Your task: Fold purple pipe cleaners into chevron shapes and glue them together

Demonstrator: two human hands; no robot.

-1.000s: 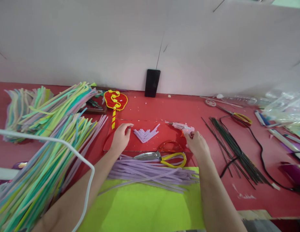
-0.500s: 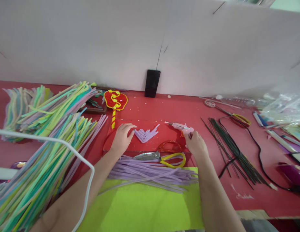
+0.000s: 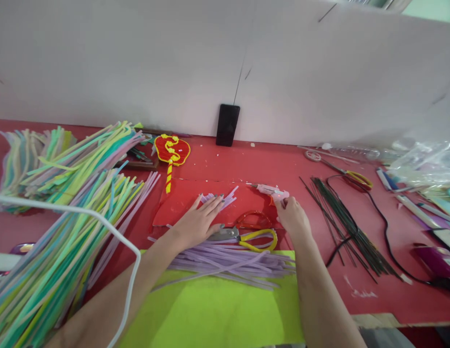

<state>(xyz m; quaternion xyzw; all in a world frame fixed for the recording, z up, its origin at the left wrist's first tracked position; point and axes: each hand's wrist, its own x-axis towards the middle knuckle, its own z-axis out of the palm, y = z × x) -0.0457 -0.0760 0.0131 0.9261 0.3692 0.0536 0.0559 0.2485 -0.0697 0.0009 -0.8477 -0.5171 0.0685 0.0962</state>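
Note:
My left hand lies with fingers spread over the joined V-shaped lilac pipe cleaners, covering most of them. In my right hand is the handle of a pink glue gun, its nozzle pointing left. Just below sits a pair of scissors with yellow handles; its blade tips are hidden by my left hand. Nearer to me, loose lilac pipe cleaners lie across a lime-green sheet. Under the V shape is a red board.
Bundles of pastel pipe cleaners fill the left side, with a white cable passing over them. A red and yellow fan-shaped piece and a phone stand behind. Dark green stems and more scissors lie right.
My left hand has moved right and opened flat over the lilac V shape, which it was touching at its left edge. My right hand stays on the glue gun.

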